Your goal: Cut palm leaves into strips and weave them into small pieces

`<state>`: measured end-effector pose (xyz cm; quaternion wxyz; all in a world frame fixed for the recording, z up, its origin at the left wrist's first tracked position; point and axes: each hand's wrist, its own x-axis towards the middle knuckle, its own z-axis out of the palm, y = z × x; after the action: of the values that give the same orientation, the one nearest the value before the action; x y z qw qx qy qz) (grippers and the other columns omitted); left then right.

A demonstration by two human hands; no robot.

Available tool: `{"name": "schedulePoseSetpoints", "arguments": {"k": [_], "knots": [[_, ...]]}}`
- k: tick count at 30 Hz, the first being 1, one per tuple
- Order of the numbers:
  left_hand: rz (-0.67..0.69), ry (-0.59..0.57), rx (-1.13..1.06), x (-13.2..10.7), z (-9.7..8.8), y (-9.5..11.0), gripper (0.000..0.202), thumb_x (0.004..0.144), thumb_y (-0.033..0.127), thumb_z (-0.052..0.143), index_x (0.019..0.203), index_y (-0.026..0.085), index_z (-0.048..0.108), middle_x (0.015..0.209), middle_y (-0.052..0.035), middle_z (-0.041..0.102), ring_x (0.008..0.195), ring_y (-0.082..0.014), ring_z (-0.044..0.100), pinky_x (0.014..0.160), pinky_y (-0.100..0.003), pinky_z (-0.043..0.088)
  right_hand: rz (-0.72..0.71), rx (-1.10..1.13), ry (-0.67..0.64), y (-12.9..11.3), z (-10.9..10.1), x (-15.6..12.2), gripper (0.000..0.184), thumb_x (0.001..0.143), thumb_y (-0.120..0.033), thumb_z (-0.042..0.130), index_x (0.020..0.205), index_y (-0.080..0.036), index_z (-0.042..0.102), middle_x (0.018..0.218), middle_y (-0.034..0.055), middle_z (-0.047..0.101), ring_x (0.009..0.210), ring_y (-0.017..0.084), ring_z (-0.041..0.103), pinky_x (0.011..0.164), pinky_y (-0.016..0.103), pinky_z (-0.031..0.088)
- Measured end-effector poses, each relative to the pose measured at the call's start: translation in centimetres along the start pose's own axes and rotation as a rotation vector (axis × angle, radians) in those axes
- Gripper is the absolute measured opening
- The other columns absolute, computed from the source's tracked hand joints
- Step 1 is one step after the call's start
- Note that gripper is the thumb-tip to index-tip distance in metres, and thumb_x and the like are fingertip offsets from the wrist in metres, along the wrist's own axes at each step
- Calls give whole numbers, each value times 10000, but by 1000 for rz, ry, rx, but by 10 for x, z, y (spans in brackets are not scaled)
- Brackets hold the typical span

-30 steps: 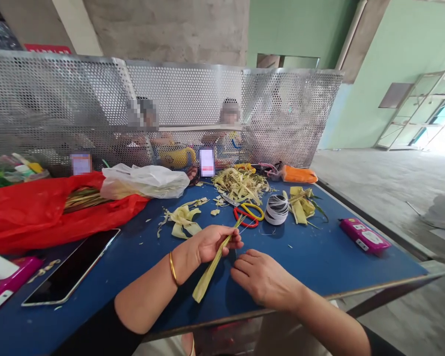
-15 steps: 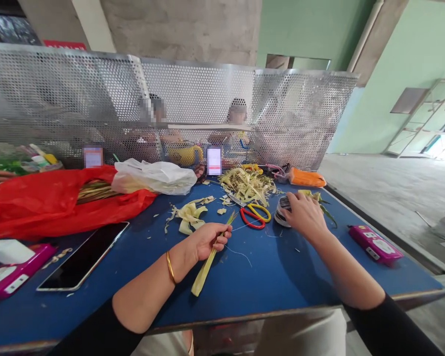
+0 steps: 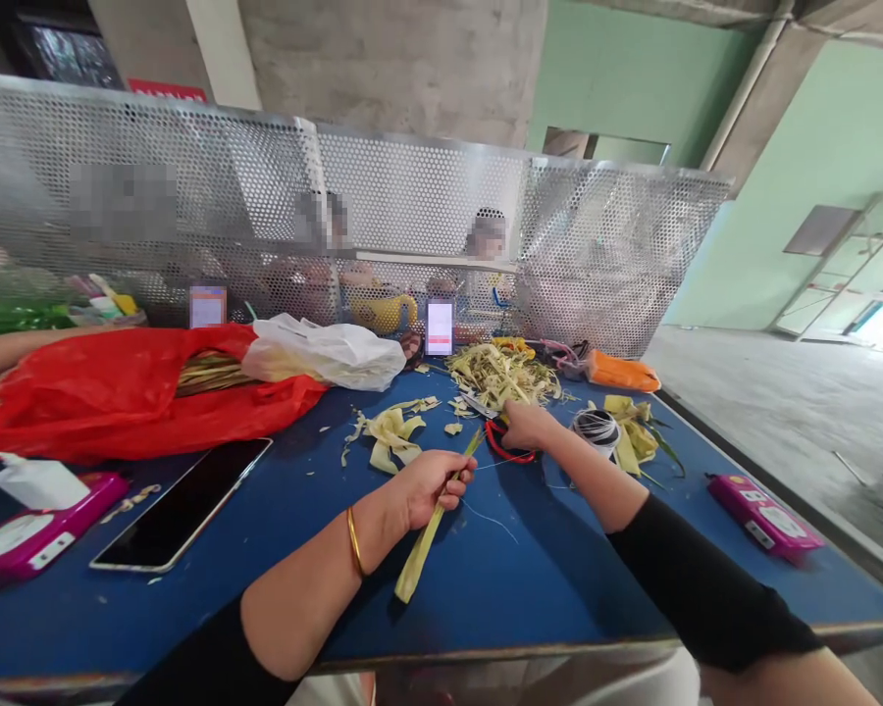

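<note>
My left hand (image 3: 427, 485), with a gold bangle at the wrist, is closed on a folded pale green leaf strip (image 3: 425, 545) that slants down toward the near table edge. My right hand (image 3: 528, 426) reaches forward and closes over the scissors (image 3: 506, 446) with red and yellow handles in the middle of the blue table (image 3: 559, 569). A spool of black and white thread (image 3: 596, 429) stands just right of that hand. A thin loose thread (image 3: 494, 515) trails across the table between my hands.
A heap of leaf scraps (image 3: 501, 373), a red plastic bag (image 3: 118, 397), a white bag (image 3: 328, 353), a dark tablet (image 3: 183, 505) and pink packets (image 3: 765, 518) lie around. A perforated metal screen (image 3: 412, 226) stands behind, with people beyond it. Another person's arm (image 3: 15, 348) rests at far left.
My right hand left the leaf strip, went out to the thread spool, then moved left onto the scissors. My left hand kept holding the strip. The view shifted slightly.
</note>
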<state>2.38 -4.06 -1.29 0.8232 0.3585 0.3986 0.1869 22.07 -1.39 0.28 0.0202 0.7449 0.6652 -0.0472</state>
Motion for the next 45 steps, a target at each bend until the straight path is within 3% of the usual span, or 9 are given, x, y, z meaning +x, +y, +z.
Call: {"name": "schedulePoseSetpoints", "arguments": {"k": [4,9,14,17,22,26,32,40,45], "knots": [[29,-7,2,-1,-1,2,192,916,137,417,741,124,497,599,43,408,379,-5,250,352,-118,132,93,533,-39,14,-9,7,327,931,-334,574,1207,-160,568,1166,82,613,962,203,631,806,399,548],[57,-11,-17,-2,-3,4,171,898,151,465,733,126,498,588,51,397,382,-4,237,358,-122,129,46,1101,52,23,-19,6,141,801,-161,595,933,-143,549,580,-40,521,482,108,526,448,224,445],[82,-9,-30,-3,-8,10,187,903,130,433,727,127,495,582,50,394,380,-9,230,360,-134,131,-91,1450,199,17,-27,-5,376,715,-238,628,1058,-230,474,624,-85,452,493,75,458,475,185,421],[112,8,-29,-1,-12,14,199,913,135,417,732,127,499,587,50,396,378,-9,234,359,-130,135,-136,1525,158,16,-30,-25,397,741,-393,662,1071,-233,510,605,-94,409,421,64,350,407,192,363],[153,41,-21,4,-17,16,192,909,135,439,727,129,500,584,53,395,375,-8,240,355,-132,137,-61,1483,-254,30,-21,-89,540,800,-684,538,1001,-187,606,618,-59,442,386,53,293,377,212,349],[171,41,-25,4,-17,16,217,923,144,422,726,123,511,583,44,410,373,-7,256,350,-130,145,52,1425,-540,47,-16,-138,708,690,-787,567,1104,-214,605,777,15,547,570,122,498,624,328,537],[189,23,-19,-1,-14,17,251,943,157,391,727,121,514,587,43,406,375,-7,258,348,-130,145,160,1295,-628,49,-22,-150,640,710,-753,588,1014,-190,611,699,0,546,505,130,537,476,290,517],[180,9,17,-5,-11,17,224,927,159,430,720,127,508,589,48,403,381,-7,245,355,-130,143,99,1057,-404,25,-4,-114,584,809,-753,434,871,-187,562,574,-53,485,359,85,453,397,237,445],[221,-12,63,-10,-14,24,205,908,164,449,717,126,513,596,51,411,383,-5,240,359,-137,140,21,320,-151,19,-4,-101,468,868,-636,451,758,-197,569,642,45,623,530,199,628,501,282,433]]}}
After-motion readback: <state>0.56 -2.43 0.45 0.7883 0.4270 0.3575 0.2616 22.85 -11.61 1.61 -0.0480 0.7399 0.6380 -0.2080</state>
